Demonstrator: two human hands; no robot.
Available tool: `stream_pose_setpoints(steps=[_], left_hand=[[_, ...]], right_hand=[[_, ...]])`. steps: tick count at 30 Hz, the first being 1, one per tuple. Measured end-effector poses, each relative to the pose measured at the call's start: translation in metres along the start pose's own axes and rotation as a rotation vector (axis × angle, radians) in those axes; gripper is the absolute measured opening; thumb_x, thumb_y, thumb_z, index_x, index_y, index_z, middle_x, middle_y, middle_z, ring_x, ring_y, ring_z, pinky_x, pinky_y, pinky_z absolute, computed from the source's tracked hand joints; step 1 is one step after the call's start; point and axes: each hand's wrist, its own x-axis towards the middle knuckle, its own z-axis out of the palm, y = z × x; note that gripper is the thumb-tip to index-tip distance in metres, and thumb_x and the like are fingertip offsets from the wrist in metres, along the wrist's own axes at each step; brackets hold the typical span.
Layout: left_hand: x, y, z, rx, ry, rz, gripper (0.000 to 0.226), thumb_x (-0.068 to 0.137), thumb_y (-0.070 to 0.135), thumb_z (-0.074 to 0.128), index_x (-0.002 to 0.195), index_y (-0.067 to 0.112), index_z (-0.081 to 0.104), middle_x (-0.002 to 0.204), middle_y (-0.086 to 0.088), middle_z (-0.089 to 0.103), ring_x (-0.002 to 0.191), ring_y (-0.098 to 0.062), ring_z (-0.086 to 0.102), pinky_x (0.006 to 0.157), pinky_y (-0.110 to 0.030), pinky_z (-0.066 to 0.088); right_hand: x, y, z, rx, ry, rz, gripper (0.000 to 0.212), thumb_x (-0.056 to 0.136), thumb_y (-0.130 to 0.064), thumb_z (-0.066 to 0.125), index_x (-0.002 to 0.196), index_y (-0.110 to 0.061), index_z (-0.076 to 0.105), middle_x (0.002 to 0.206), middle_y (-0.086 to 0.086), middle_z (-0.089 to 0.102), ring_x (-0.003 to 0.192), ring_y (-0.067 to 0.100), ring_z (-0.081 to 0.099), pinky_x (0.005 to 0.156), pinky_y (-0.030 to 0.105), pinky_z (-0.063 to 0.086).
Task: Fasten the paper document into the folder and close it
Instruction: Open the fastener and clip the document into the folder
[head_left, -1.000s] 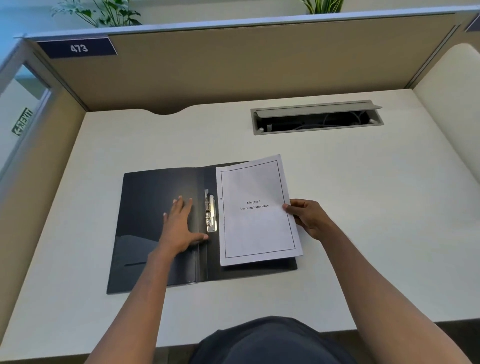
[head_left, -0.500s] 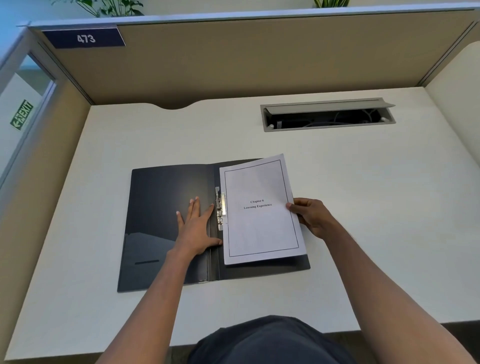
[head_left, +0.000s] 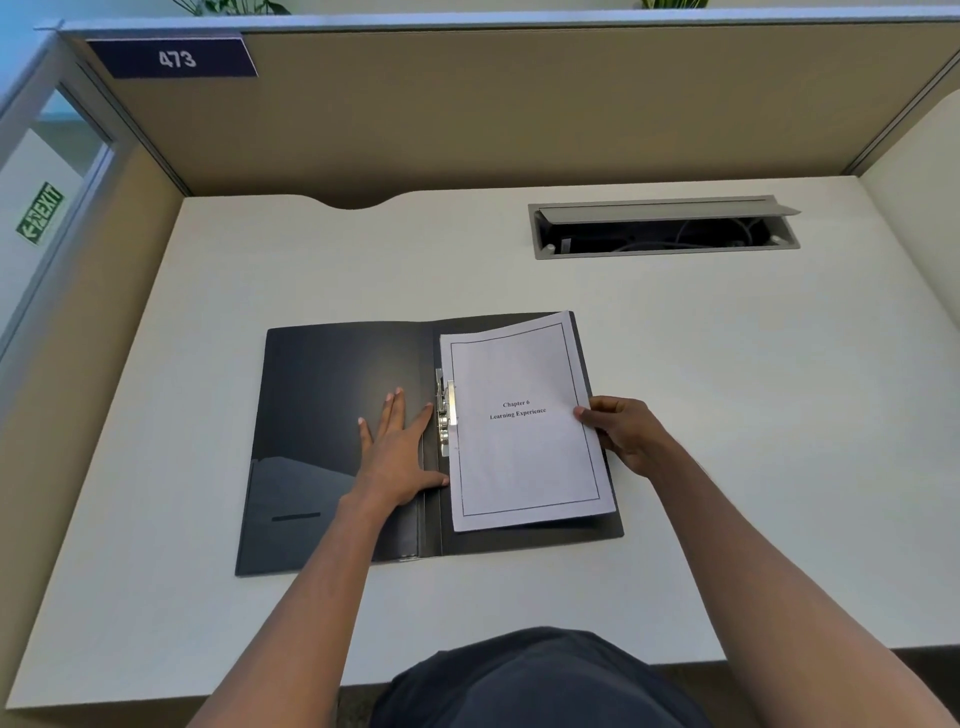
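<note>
A dark folder (head_left: 322, 405) lies open flat on the desk. On its right half rests a white paper document (head_left: 524, 457) with a printed title, its left edge touching the raised metal clip (head_left: 445, 410) at the spine. My left hand (head_left: 397, 452) presses flat on the left inside cover next to the clip, fingers spread. My right hand (head_left: 626, 431) pinches the paper's right edge, thumb on top.
A white desk (head_left: 727, 415) sits inside beige cubicle walls. At the back right is an open cable tray (head_left: 660, 228) with a raised lid. A sign reading 473 (head_left: 174, 58) hangs on the back wall at upper left.
The paper has slid left across the right half until its left edge meets the clip. My left hand stays flat on the left cover; the camera view has shifted slightly.
</note>
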Motion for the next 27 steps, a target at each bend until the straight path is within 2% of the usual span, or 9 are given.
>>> stream_pose_setpoints(steps=[4, 7, 12, 16, 18, 19, 21, 23, 27], left_hand=[[-0.001, 0.002, -0.005, 0.011, -0.035, 0.002, 0.116, 0.076, 0.055, 0.080, 0.164, 0.031, 0.008, 0.171, -0.010, -0.017, 0.158, -0.025, -0.020, 0.122, -0.060, -0.012], [0.000, 0.008, -0.017, -0.014, -0.018, -0.004, 0.098, 0.083, 0.037, 0.075, 0.163, 0.030, 0.019, 0.172, -0.013, -0.006, 0.159, -0.027, -0.013, 0.124, -0.061, -0.007], [0.016, 0.024, -0.049, -0.163, 0.206, -0.053, 0.063, 0.092, 0.016, 0.059, 0.153, 0.016, 0.045, 0.160, -0.016, 0.036, 0.150, -0.034, 0.029, 0.120, -0.052, 0.028], [0.048, 0.030, -0.065, -0.362, 0.215, -0.074, 0.050, 0.097, 0.015, 0.055, 0.146, 0.005, 0.053, 0.148, -0.018, 0.052, 0.140, -0.034, 0.045, 0.117, -0.042, 0.037], [0.064, 0.033, -0.070, -0.431, 0.207, -0.071, 0.033, 0.097, 0.014, 0.055, 0.126, 0.003, 0.066, 0.128, -0.015, 0.063, 0.118, -0.030, 0.060, 0.103, -0.038, 0.047], [0.073, 0.035, -0.070, -0.458, 0.211, -0.065, 0.016, 0.096, 0.011, 0.055, 0.100, 0.003, 0.068, 0.103, -0.012, 0.065, 0.093, -0.026, 0.061, 0.087, -0.035, 0.048], [0.089, 0.039, -0.072, -0.486, 0.237, -0.045, 0.032, 0.095, 0.007, 0.054, 0.067, 0.019, 0.044, 0.073, -0.001, 0.046, 0.071, -0.020, 0.041, 0.071, -0.031, 0.036], [0.100, 0.042, -0.073, -0.479, 0.242, -0.027, 0.040, 0.098, 0.008, 0.054, 0.065, 0.025, 0.038, 0.074, -0.001, 0.048, 0.076, -0.020, 0.043, 0.070, -0.029, 0.034], [0.121, 0.049, -0.073, -0.436, 0.239, 0.018, 0.032, 0.098, 0.004, 0.049, 0.067, 0.006, 0.044, 0.066, -0.006, 0.044, 0.070, -0.023, 0.039, 0.064, -0.030, 0.030]], right_hand=[[-0.001, 0.004, 0.003, -0.051, 0.059, -0.009, 0.032, 0.085, -0.010, 0.079, 0.110, 0.008, 0.069, 0.106, 0.027, 0.074, 0.082, 0.027, 0.064, 0.091, 0.049, 0.056], [0.000, 0.004, 0.006, -0.201, 0.126, -0.082, 0.039, 0.084, -0.022, 0.081, 0.105, 0.009, 0.067, 0.068, 0.005, 0.059, 0.055, 0.015, 0.044, 0.055, 0.029, 0.041], [0.002, 0.006, 0.015, -0.546, 0.246, -0.263, 0.041, 0.085, -0.035, 0.078, 0.095, 0.001, 0.060, 0.083, 0.005, 0.059, 0.073, 0.020, 0.051, 0.065, 0.031, 0.042], [0.003, 0.010, 0.017, -0.700, 0.308, -0.310, 0.031, 0.088, -0.031, 0.074, 0.096, -0.002, 0.064, 0.085, 0.006, 0.063, 0.080, 0.022, 0.056, 0.070, 0.030, 0.041], [0.003, 0.012, 0.017, -0.711, 0.323, -0.312, 0.027, 0.090, -0.028, 0.073, 0.103, -0.005, 0.066, 0.092, 0.006, 0.068, 0.088, 0.023, 0.060, 0.075, 0.030, 0.043], [0.003, 0.013, 0.017, -0.718, 0.330, -0.311, 0.027, 0.090, -0.026, 0.072, 0.105, -0.005, 0.066, 0.094, 0.007, 0.069, 0.090, 0.024, 0.062, 0.077, 0.031, 0.044], [0.002, 0.013, 0.017, -0.735, 0.340, -0.310, 0.024, 0.090, -0.022, 0.071, 0.105, -0.003, 0.067, 0.095, 0.010, 0.070, 0.091, 0.027, 0.063, 0.079, 0.032, 0.047], [0.001, 0.012, 0.017, -0.734, 0.336, -0.299, 0.024, 0.090, -0.019, 0.070, 0.107, -0.003, 0.067, 0.097, 0.010, 0.070, 0.093, 0.027, 0.064, 0.080, 0.032, 0.047], [-0.003, 0.015, 0.015, -0.720, 0.329, -0.286, 0.023, 0.089, -0.012, 0.068, 0.111, -0.004, 0.068, 0.093, 0.004, 0.067, 0.089, 0.021, 0.062, 0.078, 0.027, 0.042]])
